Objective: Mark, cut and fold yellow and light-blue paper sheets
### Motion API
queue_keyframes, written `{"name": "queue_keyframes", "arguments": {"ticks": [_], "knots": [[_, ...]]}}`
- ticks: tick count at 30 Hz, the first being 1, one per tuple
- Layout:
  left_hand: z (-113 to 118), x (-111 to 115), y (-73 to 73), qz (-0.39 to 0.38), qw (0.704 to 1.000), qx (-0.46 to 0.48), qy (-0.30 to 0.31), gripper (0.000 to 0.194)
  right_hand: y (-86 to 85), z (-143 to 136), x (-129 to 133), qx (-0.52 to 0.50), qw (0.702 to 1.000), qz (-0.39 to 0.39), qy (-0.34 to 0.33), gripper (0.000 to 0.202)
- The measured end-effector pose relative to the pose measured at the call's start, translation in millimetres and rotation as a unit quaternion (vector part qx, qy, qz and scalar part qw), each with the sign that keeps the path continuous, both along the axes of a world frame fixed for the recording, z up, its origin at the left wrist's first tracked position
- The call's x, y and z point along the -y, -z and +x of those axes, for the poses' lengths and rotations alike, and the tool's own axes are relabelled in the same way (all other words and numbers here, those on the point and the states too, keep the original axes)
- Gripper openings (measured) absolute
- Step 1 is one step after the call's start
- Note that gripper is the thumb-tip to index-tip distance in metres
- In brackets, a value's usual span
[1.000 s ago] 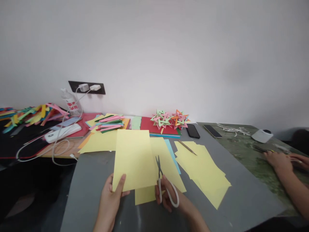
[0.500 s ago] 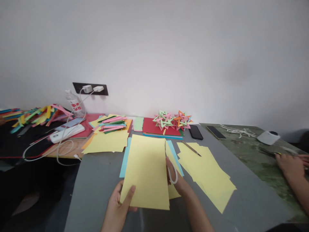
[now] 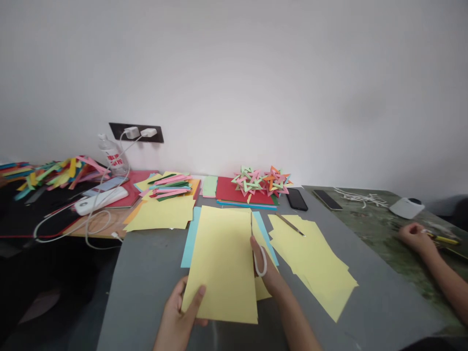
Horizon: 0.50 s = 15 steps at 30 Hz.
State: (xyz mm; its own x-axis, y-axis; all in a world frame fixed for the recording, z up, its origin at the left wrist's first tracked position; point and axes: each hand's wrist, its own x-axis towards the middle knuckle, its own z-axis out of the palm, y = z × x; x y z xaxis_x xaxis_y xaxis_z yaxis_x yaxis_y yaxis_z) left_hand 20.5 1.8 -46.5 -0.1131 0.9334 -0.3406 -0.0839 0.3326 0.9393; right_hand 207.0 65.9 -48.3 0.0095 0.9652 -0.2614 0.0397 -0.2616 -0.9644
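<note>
A large yellow sheet [image 3: 224,263] is pinched at its lower left corner by my left hand [image 3: 183,309], thumb on top and fingers underneath. At the sheet's right edge my right hand [image 3: 266,273] is closed on white-handled scissors [image 3: 261,263]; their blades run up along the paper, and part of the grip is hidden. A strip of yellow paper lies to the right of the blades. Blue paper [image 3: 190,243] shows beneath on the grey table [image 3: 146,287]. To the right are more yellow sheets [image 3: 314,253] with a brown pen-like tool [image 3: 290,224] on top.
Paper stars [image 3: 248,181] rest on red paper [image 3: 224,190] by a black phone [image 3: 297,199]. Coloured strips [image 3: 170,186], a power bank [image 3: 100,200] with cables and a bottle [image 3: 112,155] are at left. Another person's hand [image 3: 417,237] is at far right.
The held sheet and my left hand have shifted slightly toward me. At the far right, the other person's hand has moved left, and a yellow tool now shows beside it.
</note>
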Motion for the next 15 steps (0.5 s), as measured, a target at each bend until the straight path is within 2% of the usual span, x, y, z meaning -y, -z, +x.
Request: {"name": "queue_keyframes", "arguments": {"ticks": [4,7,10,13,15], "knots": [[-7,-5,8.6,-0.019,0.999,0.035,-0.030,0.051,14.0,8,-10,0.026,0.998,-0.007,0.056,0.056],[-26,-21,11.9,-0.005,0.994,0.042,-0.101,0.041,26.0,25,-13,0.126,0.985,0.056,0.100,0.047],[-56,-47,8.0,0.049,0.985,0.012,-0.164,0.023,35.2,49,-10,0.287,0.945,0.082,0.130,0.040],[-84,-73,2.8,0.076,0.977,-0.016,-0.200,0.016,38.8,70,-3,0.400,0.904,0.041,0.146,0.035],[-93,-82,2.6,0.091,0.970,-0.014,-0.227,0.015,39.1,81,1,0.438,0.886,0.009,0.154,0.036]]}}
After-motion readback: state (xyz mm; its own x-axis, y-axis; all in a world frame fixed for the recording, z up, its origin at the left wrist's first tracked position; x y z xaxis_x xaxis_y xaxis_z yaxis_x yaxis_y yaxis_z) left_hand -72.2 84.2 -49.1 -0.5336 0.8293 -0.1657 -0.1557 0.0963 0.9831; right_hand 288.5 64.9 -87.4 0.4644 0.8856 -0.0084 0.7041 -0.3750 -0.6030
